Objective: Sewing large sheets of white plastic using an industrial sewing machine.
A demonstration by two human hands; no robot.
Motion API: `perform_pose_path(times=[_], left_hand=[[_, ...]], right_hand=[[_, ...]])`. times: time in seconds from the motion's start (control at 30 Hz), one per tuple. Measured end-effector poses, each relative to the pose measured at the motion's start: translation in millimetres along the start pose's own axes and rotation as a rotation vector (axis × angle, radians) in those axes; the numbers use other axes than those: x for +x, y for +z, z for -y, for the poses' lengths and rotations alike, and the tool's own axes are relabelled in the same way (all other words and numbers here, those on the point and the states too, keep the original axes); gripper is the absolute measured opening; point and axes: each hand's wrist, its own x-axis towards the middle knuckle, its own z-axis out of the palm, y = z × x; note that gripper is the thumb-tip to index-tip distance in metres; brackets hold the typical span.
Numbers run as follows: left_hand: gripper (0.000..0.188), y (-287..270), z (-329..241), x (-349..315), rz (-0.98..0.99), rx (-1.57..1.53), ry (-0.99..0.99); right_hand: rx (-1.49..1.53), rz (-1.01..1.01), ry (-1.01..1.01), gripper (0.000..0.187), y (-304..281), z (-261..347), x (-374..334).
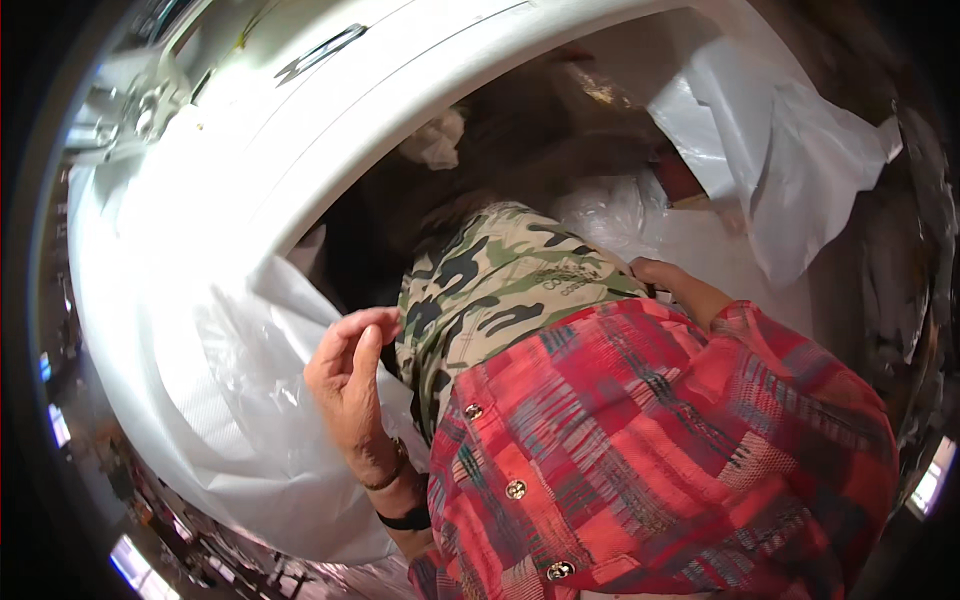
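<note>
Camouflage-print cloth (pixel 515 275) in green, tan and black lies over my lap, below the red plaid shirt (pixel 600 400) I wear. My left hand (pixel 350 365) is at the cloth's left edge. Its fingers are loosely bent, with the thumb raised apart from them, and I see nothing held in it. At the cloth's right edge is my right hand (pixel 660 275), its fingers curled in. Those fingertips are partly hidden, and what they grip cannot be made out.
A white curved worktop (pixel 300 110) arches across the upper left, with small thread snips (pixel 322 52) on it. Metal sewing-machine parts (pixel 135 110) are at its far left. White plastic sheeting (pixel 270 370) hangs at left, and another sheet (pixel 780 150) hangs at right.
</note>
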Motion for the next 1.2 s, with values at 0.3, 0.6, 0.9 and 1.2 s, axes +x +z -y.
perform_pose_path(times=[0.3,0.6,0.9,1.2], left_hand=[[0.016,-20.7,-46.0,35.5,0.003,-0.143,0.308],[0.019,-84.1,-91.6,103.8,-0.320,-0.630,0.672],[0.019,-98.9,-37.4,155.0,-0.516,-0.514,0.624],[0.023,-90.9,2.4,171.1,-0.551,-0.502,0.604]], right_hand=[[-0.681,-0.310,-0.720,0.035,-46.7,166.2,-120.6],[-0.238,0.233,-1.912,0.023,65.2,387.6,-347.4],[-0.401,0.007,-2.068,0.044,132.9,387.3,-388.5],[-0.282,0.024,-2.075,0.053,139.8,376.5,-366.4]])
